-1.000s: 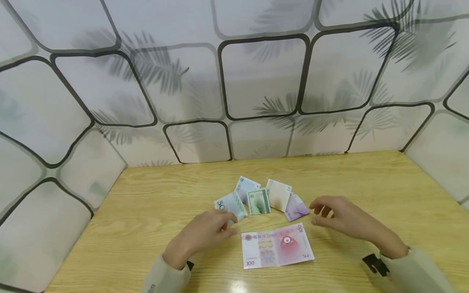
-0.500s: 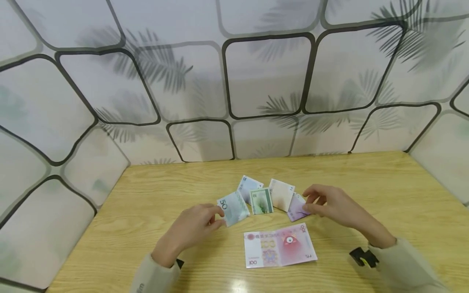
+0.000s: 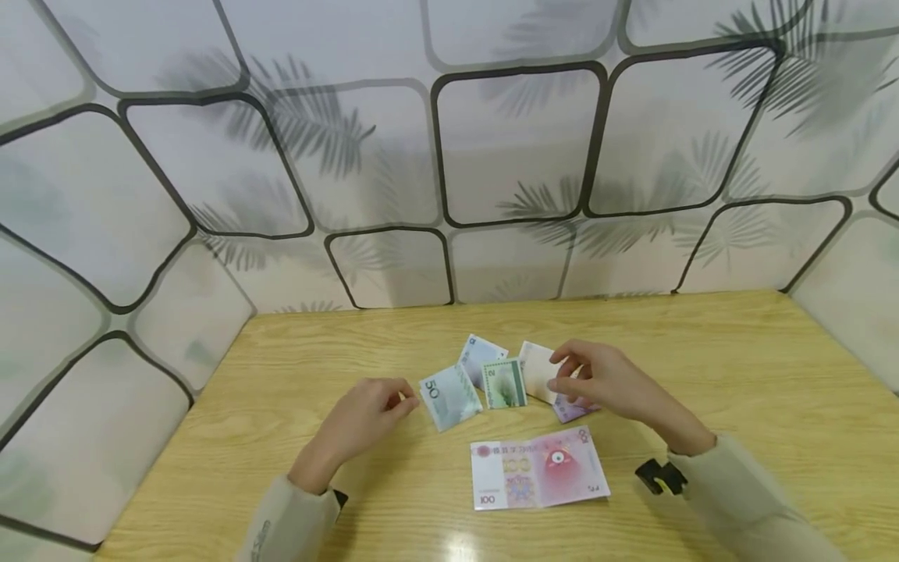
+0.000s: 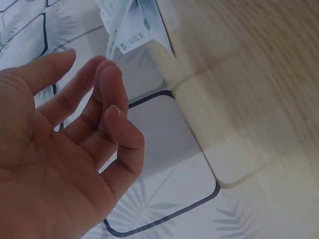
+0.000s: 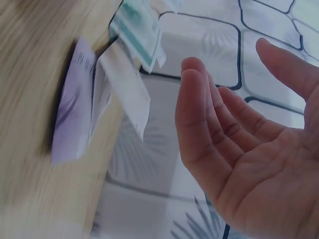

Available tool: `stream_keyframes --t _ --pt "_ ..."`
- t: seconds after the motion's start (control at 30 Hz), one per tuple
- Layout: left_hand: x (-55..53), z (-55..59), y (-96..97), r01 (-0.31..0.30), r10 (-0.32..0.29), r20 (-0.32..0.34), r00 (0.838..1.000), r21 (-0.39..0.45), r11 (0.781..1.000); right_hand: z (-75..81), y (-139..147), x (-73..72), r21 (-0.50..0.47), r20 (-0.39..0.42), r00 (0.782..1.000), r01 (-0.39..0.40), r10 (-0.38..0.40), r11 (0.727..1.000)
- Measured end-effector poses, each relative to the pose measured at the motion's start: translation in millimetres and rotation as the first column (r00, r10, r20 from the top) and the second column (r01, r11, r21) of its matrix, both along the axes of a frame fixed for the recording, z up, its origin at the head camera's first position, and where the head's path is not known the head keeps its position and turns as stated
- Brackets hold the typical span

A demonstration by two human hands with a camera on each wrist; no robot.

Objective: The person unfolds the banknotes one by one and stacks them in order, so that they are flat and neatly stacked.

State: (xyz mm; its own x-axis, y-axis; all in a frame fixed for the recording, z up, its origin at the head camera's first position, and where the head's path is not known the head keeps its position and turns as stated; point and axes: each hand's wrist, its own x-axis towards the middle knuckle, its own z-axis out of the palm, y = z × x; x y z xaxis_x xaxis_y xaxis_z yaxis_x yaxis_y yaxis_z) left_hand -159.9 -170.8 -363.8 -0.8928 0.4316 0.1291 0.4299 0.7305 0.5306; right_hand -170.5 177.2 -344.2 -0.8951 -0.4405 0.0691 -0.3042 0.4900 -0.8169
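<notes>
My left hand [image 3: 365, 417] hovers just left of the folded green-blue 50 banknote [image 3: 453, 398], its fingers loosely bent with nothing between them; the left wrist view shows a gap between thumb and fingertips. Over the folded purple note [image 3: 567, 410] and the folded beige note [image 3: 535, 375] hangs my right hand [image 3: 607, 378], thumb and fingers apart and holding nothing. Between the hands lie a folded green note [image 3: 504, 384] and a folded pale blue note [image 3: 481, 355]. A pink 100 banknote [image 3: 539, 468] lies flat and unfolded nearer to me.
The notes lie on a wood-grain table [image 3: 295, 351]. A patterned wall covering [image 3: 513, 148] with dark outlines and leaves rises behind the table and along both sides. Each sleeve [image 3: 730, 484] has a black band piece [image 3: 660, 476] at the wrist.
My right hand has moved left from beside the purple note to over the purple and beige notes. My left hand has drawn back left from the 50 note, uncovering it.
</notes>
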Motion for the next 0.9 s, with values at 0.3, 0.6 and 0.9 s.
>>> stream_keyframes --t 0.3,0.6,0.9 --pt "-11.7 -6.0 -4.7 -0.106 0.077 0.171 0.982 0.163 0.981 0.9 -20 -9.9 -0.020 0.056 0.998 -0.032 0.033 0.999" --pt "-21.7 -12.2 -10.1 -0.181 0.081 0.333 0.940 0.282 0.942 -0.4 -32 -18.5 -0.002 0.112 0.992 -0.066 0.066 0.998" --pt "-31.1 -16.6 -13.9 -0.151 -0.044 0.470 0.881 0.368 0.918 -3.7 -45 -26.8 0.014 0.172 0.981 -0.088 0.085 0.996"
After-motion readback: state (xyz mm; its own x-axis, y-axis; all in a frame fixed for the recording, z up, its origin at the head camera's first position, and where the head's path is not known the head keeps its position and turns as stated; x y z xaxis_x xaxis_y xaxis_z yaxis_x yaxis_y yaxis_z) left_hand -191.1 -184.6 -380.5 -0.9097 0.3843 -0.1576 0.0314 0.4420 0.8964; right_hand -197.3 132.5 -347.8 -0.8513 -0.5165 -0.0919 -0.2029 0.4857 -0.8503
